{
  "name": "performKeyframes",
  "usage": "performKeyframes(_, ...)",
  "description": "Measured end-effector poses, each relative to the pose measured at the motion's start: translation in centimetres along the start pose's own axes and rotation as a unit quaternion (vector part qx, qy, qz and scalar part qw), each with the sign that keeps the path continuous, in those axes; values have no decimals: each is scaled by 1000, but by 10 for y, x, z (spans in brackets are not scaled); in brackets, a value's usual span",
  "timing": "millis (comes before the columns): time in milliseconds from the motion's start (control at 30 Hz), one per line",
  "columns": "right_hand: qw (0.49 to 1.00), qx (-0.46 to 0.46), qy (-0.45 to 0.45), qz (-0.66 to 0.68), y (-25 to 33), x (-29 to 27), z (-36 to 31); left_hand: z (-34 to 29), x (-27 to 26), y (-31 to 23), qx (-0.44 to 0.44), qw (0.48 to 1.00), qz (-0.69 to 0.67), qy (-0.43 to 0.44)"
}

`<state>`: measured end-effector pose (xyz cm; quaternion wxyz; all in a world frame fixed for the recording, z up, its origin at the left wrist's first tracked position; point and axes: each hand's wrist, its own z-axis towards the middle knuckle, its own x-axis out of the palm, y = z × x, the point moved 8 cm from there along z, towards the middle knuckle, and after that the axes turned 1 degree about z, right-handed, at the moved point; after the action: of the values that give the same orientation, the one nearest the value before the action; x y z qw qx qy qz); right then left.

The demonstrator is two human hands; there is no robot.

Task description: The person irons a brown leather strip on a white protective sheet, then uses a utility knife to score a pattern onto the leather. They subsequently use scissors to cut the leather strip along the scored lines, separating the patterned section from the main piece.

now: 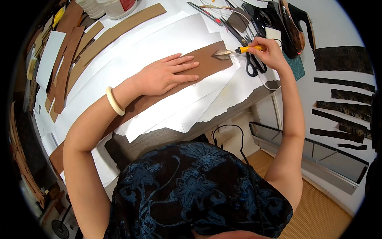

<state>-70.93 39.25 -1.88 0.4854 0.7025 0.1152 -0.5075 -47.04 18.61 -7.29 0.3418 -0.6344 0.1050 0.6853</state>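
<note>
A long brown leather strip (pixel 209 63) lies slantwise over white paper. My left hand (pixel 163 75) rests flat on it, fingers spread and pressing nothing else. In my right hand (pixel 268 53) is a yellow-handled tool (pixel 243 49) with a flat metal head, gripped by the handle. Its head lies over the strip's right end, beside a dark pointed patch (pixel 217 55); I cannot tell whether that is a mark or a shadow. Just under the tool, black-handled scissors (pixel 251 68) lie on the paper.
Brown and tan leather strips (pixel 119 34) lie at the far left, with white plastic jugs (pixel 117 8) behind. Pens, black tools and a green cutting mat (pixel 294 65) crowd the far right. Dark patterned strips (pixel 344 59) lie on a white surface. The table edge (pixel 135 147) is close to me.
</note>
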Motion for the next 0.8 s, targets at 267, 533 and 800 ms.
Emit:
performKeyframes(267, 999, -15, 33, 19, 15, -7, -9, 0, -1, -1, 4, 1000, -5, -8)
performKeyframes(533, 999, -7, 27, -37, 34, 17, 22, -1, -1, -1, 7, 1000, -6, -6)
performKeyframes(800, 998, -23, 52, -25, 36, 18, 6, -1, 0, -1, 9, 1000, 3, -7)
